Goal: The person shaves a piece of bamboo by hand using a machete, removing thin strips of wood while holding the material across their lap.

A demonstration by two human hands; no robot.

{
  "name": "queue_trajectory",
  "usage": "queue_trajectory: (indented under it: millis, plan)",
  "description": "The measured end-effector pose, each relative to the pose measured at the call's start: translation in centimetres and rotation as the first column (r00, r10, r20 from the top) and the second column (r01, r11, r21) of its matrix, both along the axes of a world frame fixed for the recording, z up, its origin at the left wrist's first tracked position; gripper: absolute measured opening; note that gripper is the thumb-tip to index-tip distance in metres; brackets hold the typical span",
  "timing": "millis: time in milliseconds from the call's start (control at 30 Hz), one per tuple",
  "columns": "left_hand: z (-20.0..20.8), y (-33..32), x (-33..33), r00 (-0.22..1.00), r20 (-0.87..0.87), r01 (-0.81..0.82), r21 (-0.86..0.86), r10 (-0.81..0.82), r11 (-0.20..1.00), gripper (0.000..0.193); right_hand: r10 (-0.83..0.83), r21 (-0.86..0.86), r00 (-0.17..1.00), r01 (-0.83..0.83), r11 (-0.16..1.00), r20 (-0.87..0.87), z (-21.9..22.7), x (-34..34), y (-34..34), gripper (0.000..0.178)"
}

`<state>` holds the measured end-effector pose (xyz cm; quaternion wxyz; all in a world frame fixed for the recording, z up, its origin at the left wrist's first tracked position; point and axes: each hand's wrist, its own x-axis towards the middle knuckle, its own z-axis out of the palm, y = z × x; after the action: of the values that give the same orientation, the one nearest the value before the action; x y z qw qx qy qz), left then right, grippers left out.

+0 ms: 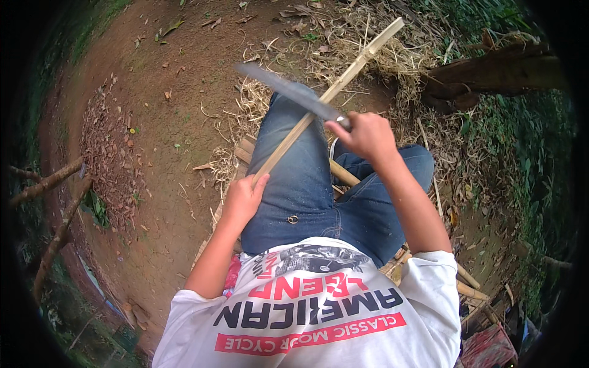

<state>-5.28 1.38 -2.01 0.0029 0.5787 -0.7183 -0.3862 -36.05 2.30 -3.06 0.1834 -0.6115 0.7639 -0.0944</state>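
Observation:
My left hand (pixel 244 195) is closed around the lower end of a long split bamboo strip (pixel 282 147), beside my left thigh. The pale strip slants across my jeans up to the far right, with a node near its upper end. In my right hand (pixel 368 136) is the handle of a long-bladed knife (pixel 288 92), its blade pointing to the far left. The blade crosses the strip just above my knee and looks slightly blurred; whether its edge bites into the strip I cannot tell.
Curled bamboo shavings (pixel 399 67) cover the ground beyond my legs. I sit on bamboo poles (pixel 343 173). A thick log or stump (pixel 497 76) lies at the far right. Cut branches (pixel 58 230) stand at the left, and dry leaves (pixel 110 135) lie on the brown soil.

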Motion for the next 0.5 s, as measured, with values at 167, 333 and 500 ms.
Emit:
queue_trajectory:
  millis: [167, 333, 500]
  plan:
    - [0.3, 0.4, 0.5, 1.0, -0.01, 0.02, -0.088, -0.021, 0.996, 0.043, 0.0, -0.018, 0.995, -0.002, 1.0, -0.099, -1.4, -3.6, -0.3, 0.072]
    - [-0.5, 0.0, -0.1, 1.0, 0.019, 0.022, -0.1, -0.02, 0.995, 0.041, -0.134, -0.058, 0.985, 0.128, 0.99, -0.11, -0.8, -4.1, -0.5, 0.065]
    - [-0.3, 0.0, -0.2, 1.0, -0.003, 0.019, -0.061, -0.019, 0.998, 0.043, 0.079, 0.002, 0.995, -0.079, 0.997, -0.059, -0.2, 0.1, 0.1, 0.069]
